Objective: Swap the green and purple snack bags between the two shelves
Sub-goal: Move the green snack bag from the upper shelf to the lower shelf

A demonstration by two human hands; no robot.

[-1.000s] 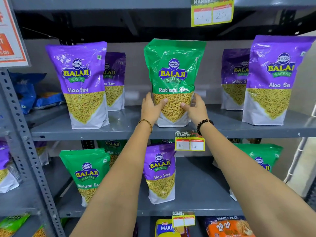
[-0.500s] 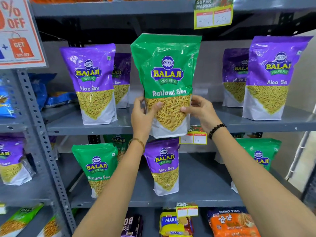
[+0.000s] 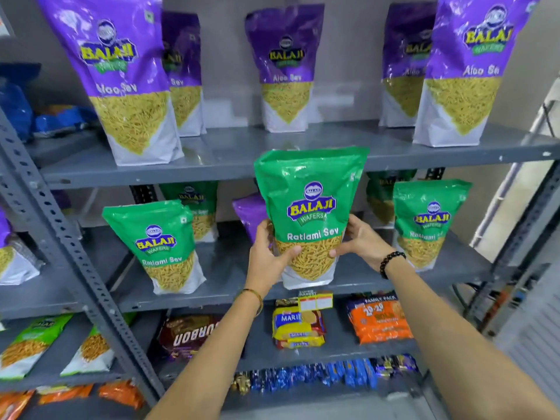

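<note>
The green Ratlami Sev bag (image 3: 309, 219) is clamped between the left hand (image 3: 268, 256) and right hand (image 3: 362, 241) above the lower shelf (image 3: 363, 286). The purple bag (image 3: 250, 218) at 10 o'clock may be toppled if struck.

There is a single view, worn on the person's head, looking forward and slightly down along both outstretched forearms at a grey shelf rack (image 3: 212, 159) close in front. The left hand (image 3: 268, 257) and right hand (image 3: 362, 241) sit near the frame's centre; shelves extend above, below and to both sides of them, with wide-angle bending at the edges.
</note>
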